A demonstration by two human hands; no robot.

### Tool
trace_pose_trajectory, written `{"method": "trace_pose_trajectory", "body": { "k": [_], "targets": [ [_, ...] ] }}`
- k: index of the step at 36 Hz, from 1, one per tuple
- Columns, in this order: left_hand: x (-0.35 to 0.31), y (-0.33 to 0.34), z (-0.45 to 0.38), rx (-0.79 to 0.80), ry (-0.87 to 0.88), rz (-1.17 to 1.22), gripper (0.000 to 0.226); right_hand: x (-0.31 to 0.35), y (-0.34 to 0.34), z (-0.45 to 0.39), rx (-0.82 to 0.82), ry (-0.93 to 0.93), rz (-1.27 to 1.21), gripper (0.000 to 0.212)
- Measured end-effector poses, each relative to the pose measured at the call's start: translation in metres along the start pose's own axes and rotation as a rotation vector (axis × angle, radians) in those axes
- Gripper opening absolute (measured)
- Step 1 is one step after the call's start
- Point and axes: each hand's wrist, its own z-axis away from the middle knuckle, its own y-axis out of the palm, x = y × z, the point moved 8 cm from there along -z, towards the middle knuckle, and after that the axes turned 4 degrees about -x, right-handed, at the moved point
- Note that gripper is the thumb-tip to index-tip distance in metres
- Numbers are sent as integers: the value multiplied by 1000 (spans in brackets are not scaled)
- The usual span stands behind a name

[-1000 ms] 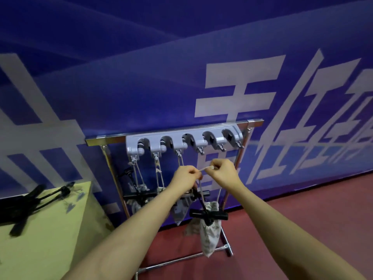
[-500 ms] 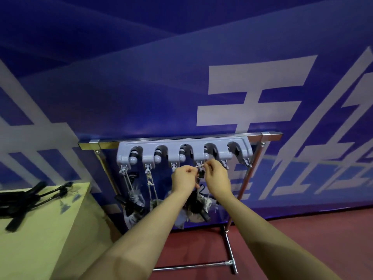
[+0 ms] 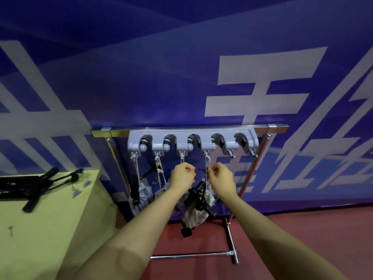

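Observation:
A grey plastic holder [image 3: 193, 136] with five slots hangs on a chrome stand [image 3: 278, 128] against a blue wall. White cords hang from small hooks under its slots. My right hand [image 3: 221, 178] pinches the white cord [image 3: 207, 162] that hangs from the fourth hook [image 3: 206, 153]. My left hand [image 3: 182, 176] is curled into a fist just left of that cord, below the third hook; I cannot see whether it holds anything. Under my hands dangles a pale bag with black handles [image 3: 193, 217].
Two more pale bags [image 3: 141, 195] hang from the left hooks; the two right hooks [image 3: 232, 154] are bare. A yellow-green table [image 3: 50, 219] at the left carries black handled items [image 3: 30, 186]. The stand's base bar [image 3: 191, 255] lies on the red floor [image 3: 302, 229].
The cord that both hands held up near the hooks now hangs from the fourth hook. My hands have dropped lower and moved apart.

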Motion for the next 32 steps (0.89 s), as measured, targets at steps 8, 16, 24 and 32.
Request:
{"method": "trace_pose_trajectory", "body": {
  "k": [8, 16, 24, 32],
  "targets": [
    [23, -70, 26, -30, 39, -24, 15, 49, 28, 44, 59, -39, -7, 14],
    [90, -184, 57, -121, 32, -89, 22, 119, 106, 110, 202, -116, -21, 12],
    [142, -286, 94, -163, 8, -72, 22, 190, 185, 169, 286, -178, -77, 21],
    [174, -368, 105, -257, -65, -34, 22, 249, 247, 192, 370, -216, -68, 21]
  ]
}}
